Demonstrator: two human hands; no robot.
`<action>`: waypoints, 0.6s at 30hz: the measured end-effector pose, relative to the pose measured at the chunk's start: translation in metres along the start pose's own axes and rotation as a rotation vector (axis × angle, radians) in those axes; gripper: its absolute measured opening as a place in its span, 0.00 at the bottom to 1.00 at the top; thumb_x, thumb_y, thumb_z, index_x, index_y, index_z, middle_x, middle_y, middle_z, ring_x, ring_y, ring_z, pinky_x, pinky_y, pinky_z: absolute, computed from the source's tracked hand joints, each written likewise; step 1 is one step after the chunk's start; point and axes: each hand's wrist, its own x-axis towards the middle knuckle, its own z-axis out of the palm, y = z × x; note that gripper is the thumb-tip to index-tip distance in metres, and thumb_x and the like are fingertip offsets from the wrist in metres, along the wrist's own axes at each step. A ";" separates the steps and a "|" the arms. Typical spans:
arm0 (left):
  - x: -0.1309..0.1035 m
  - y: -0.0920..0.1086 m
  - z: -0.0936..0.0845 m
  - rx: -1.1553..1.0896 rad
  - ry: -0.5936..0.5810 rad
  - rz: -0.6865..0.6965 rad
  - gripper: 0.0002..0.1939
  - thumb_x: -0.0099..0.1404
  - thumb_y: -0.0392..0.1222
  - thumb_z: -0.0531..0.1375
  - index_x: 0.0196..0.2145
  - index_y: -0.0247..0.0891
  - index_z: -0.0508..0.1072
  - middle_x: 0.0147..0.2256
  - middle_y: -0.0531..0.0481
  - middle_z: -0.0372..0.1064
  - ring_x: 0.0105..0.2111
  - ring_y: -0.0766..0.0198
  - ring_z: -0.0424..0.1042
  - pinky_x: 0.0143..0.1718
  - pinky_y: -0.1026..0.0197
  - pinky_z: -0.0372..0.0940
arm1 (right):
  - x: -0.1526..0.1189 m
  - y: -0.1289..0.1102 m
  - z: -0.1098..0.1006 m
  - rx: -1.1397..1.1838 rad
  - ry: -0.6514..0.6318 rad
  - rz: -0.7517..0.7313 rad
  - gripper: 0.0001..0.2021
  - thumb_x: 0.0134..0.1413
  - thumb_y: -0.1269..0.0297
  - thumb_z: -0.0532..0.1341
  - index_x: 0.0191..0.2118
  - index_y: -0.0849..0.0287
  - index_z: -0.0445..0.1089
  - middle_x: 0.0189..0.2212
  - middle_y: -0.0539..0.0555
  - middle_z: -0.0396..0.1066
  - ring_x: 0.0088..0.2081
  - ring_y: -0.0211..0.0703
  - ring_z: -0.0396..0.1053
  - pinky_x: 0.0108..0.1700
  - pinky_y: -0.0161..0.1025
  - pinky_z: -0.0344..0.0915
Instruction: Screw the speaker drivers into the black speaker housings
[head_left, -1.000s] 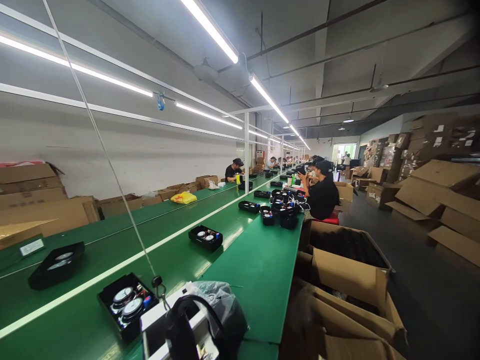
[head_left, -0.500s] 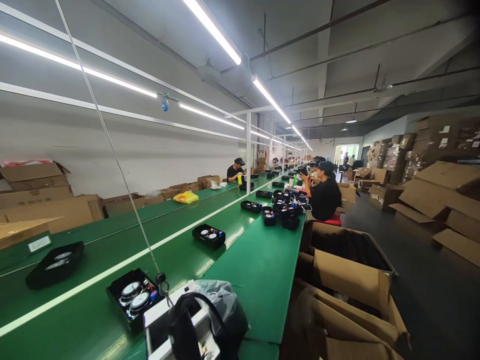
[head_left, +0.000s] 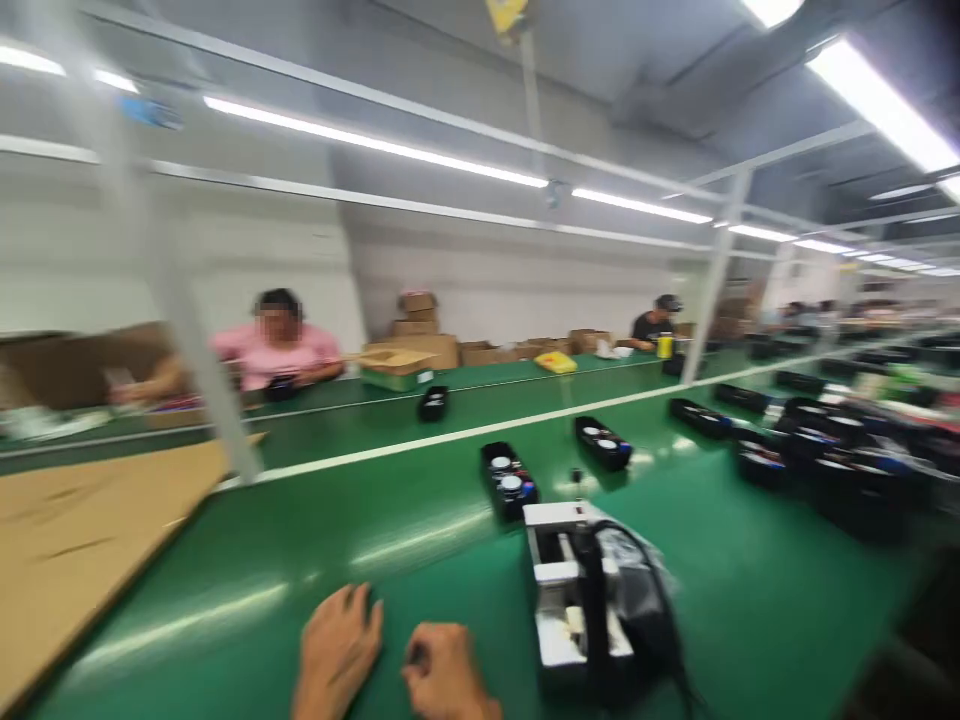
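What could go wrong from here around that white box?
The black cord arcs along the white box's right side, so it might snag and drag the box. An open black casing sits close beyond it, round white parts exposed, and could get knocked.

A cardboard sheet lies along the left edge of the bench; a yellow bag sits near its far edge.
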 end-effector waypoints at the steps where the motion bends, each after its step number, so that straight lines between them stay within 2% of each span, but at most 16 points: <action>1: -0.007 -0.010 -0.006 0.044 -0.013 -0.027 0.09 0.69 0.41 0.61 0.43 0.40 0.81 0.48 0.39 0.79 0.53 0.43 0.76 0.60 0.46 0.67 | -0.001 0.002 0.003 0.003 0.005 -0.018 0.08 0.48 0.77 0.71 0.32 0.56 0.78 0.32 0.48 0.82 0.37 0.46 0.79 0.40 0.37 0.68; 5: -0.017 -0.023 -0.002 0.118 -0.082 -0.080 0.16 0.73 0.41 0.56 0.52 0.38 0.79 0.56 0.37 0.75 0.60 0.45 0.70 0.66 0.46 0.61 | -0.002 0.016 0.007 0.030 0.025 -0.078 0.07 0.55 0.74 0.62 0.32 0.55 0.75 0.26 0.49 0.77 0.31 0.45 0.74 0.38 0.37 0.62; 8: -0.018 -0.020 0.003 0.090 -0.129 -0.107 0.18 0.74 0.42 0.54 0.54 0.33 0.78 0.57 0.32 0.72 0.62 0.42 0.67 0.68 0.42 0.57 | -0.004 0.024 0.005 0.051 0.018 -0.112 0.06 0.56 0.68 0.60 0.31 0.53 0.73 0.24 0.49 0.74 0.29 0.45 0.71 0.36 0.38 0.62; 11: -0.019 -0.014 -0.002 0.019 -0.169 -0.149 0.20 0.73 0.43 0.56 0.56 0.31 0.77 0.59 0.29 0.69 0.63 0.38 0.64 0.70 0.38 0.55 | -0.005 0.027 0.004 0.067 0.009 -0.123 0.09 0.55 0.58 0.58 0.30 0.52 0.72 0.22 0.50 0.72 0.27 0.46 0.71 0.35 0.40 0.63; 13: -0.020 -0.008 -0.009 -0.051 -0.194 -0.188 0.20 0.71 0.44 0.58 0.56 0.33 0.77 0.60 0.29 0.69 0.64 0.38 0.64 0.71 0.37 0.54 | -0.004 0.031 0.005 0.071 0.002 -0.122 0.13 0.54 0.51 0.56 0.28 0.51 0.71 0.21 0.51 0.71 0.25 0.48 0.70 0.34 0.42 0.63; 15: -0.026 -0.002 -0.021 -0.145 -0.217 -0.228 0.21 0.68 0.43 0.61 0.56 0.34 0.79 0.59 0.30 0.71 0.63 0.39 0.67 0.69 0.39 0.60 | -0.002 0.037 0.006 0.085 0.004 -0.109 0.16 0.51 0.45 0.55 0.27 0.50 0.71 0.20 0.51 0.71 0.25 0.49 0.71 0.33 0.43 0.65; 18: -0.054 0.003 -0.056 -0.328 -0.244 -0.207 0.20 0.63 0.44 0.66 0.53 0.44 0.82 0.54 0.41 0.78 0.56 0.48 0.75 0.61 0.49 0.71 | 0.003 0.047 0.009 0.116 0.001 -0.075 0.20 0.48 0.39 0.56 0.27 0.49 0.73 0.20 0.51 0.71 0.24 0.50 0.71 0.32 0.44 0.67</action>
